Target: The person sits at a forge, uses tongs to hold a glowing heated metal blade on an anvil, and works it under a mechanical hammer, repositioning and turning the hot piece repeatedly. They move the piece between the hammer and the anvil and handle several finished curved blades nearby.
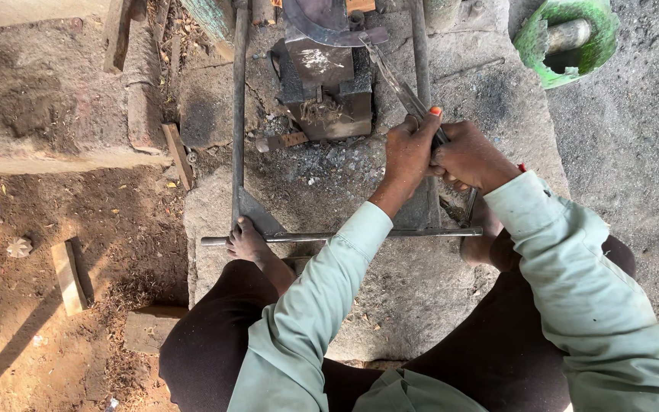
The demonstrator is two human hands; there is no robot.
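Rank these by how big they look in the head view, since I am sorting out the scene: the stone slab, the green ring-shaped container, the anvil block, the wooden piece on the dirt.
1. Stone slab
2. Anvil block
3. Green ring-shaped container, partly cut off by the frame edge, so close to the anvil block and unsure
4. Wooden piece

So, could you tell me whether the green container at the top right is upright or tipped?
Tipped: the green container lies on its side, mouth showing.

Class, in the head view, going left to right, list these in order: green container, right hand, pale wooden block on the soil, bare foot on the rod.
Pale wooden block → bare foot → right hand → green container.
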